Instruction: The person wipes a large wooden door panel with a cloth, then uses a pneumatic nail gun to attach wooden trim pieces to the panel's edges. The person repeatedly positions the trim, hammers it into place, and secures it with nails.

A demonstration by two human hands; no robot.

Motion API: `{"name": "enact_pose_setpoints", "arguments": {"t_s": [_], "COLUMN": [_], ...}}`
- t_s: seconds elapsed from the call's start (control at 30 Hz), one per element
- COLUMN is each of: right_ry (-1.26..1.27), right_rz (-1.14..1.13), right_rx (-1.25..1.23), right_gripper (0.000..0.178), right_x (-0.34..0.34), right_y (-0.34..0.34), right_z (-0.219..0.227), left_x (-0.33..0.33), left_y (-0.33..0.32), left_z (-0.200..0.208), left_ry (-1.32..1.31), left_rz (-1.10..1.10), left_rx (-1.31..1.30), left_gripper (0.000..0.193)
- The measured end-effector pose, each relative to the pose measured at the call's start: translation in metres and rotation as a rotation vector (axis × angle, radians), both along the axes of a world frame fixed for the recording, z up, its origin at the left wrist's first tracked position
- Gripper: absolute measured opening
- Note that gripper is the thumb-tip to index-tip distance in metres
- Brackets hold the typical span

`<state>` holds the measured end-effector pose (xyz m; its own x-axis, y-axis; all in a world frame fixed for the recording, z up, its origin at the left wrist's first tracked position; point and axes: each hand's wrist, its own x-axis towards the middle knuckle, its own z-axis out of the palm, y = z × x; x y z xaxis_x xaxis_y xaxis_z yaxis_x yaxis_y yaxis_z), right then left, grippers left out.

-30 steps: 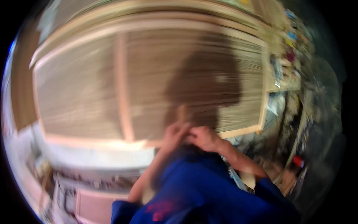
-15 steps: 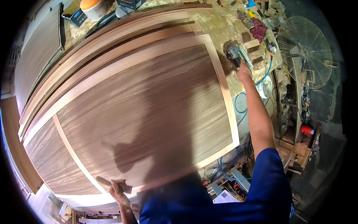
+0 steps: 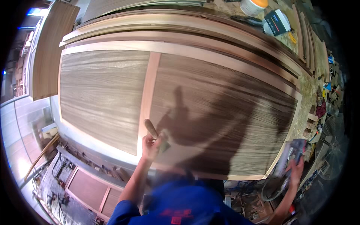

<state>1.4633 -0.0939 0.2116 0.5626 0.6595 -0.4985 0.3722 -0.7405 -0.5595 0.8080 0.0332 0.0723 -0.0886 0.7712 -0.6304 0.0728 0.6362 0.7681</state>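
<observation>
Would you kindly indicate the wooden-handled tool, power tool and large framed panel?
Wooden-handled tool [image 3: 151, 128]: head view, on its handle.
Power tool [image 3: 297, 145]: head view, on its body.
Large framed panel [image 3: 187, 112]: head view, on its right inset.

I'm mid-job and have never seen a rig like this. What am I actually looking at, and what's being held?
There is no machine here: a person works with two bare hands. The view comes from a wide fisheye camera on the head, looking down, so straight edges bend. The left hand holds a wooden-handled tool whose other end is blurred. The right hand grips what looks like a power tool, also blurred. In front lies a large wood-grained panel with a pale frame and crossbar; the dark shape on it is a shadow. Beyond are long wooden pieces and a white-and-orange tub.
</observation>
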Motion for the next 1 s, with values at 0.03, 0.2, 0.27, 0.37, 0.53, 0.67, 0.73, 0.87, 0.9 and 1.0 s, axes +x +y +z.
{"name": "enact_pose_setpoints", "arguments": {"t_s": [0.03,0.2,0.27,0.37,0.53,0.67,0.73,0.87,0.9,1.0], "right_ry": [0.182,0.49,0.493,0.456,0.367,0.291,0.256,0.239,0.242,0.234], "right_rz": [-0.036,-0.095,-0.006,0.089,0.103,0.092,0.074,0.036,0.027,0.026], "right_rx": [0.004,0.168,0.26,0.251,0.279,0.221,0.206,0.212,0.216,0.214], "right_gripper": [0.047,0.026,0.013,0.027,0.028,0.031,0.031,0.027,0.027,0.026], "right_x": [-0.045,-0.328,-0.398,-0.46,-0.505,-0.512,-0.513,-0.521,-0.521,-0.52], "right_y": [0.008,0.153,0.232,0.321,0.366,0.366,0.366,0.365,0.364,0.365], "right_z": [0.004,-0.021,-0.048,-0.091,-0.113,-0.123,-0.123,-0.122,-0.122,-0.121], "left_x": [-0.017,-0.036,-0.04,-0.049,-0.055,-0.054,-0.051,-0.051,-0.051,-0.049], "left_y": [0.01,0.059,0.073,0.076,0.094,0.102,0.101,0.092,0.093,0.103], "left_z": [-0.017,-0.057,-0.049,-0.052,-0.039,-0.03,-0.032,-0.042,-0.042,-0.031], "left_ry": [-0.03,-0.156,-0.123,-0.122,-0.155,-0.194,-0.192,-0.121,-0.111,-0.13], "left_rz": [0.007,-0.069,-0.125,-0.096,-0.118,-0.091,-0.088,-0.135,-0.15,-0.137], "left_rx": [0.026,0.065,-0.042,-0.105,-0.194,-0.269,-0.266,-0.161,-0.152,-0.21], "left_gripper": [0.028,0.028,0.029,0.031,0.032,0.032,0.032,0.033,0.033,0.033]}}
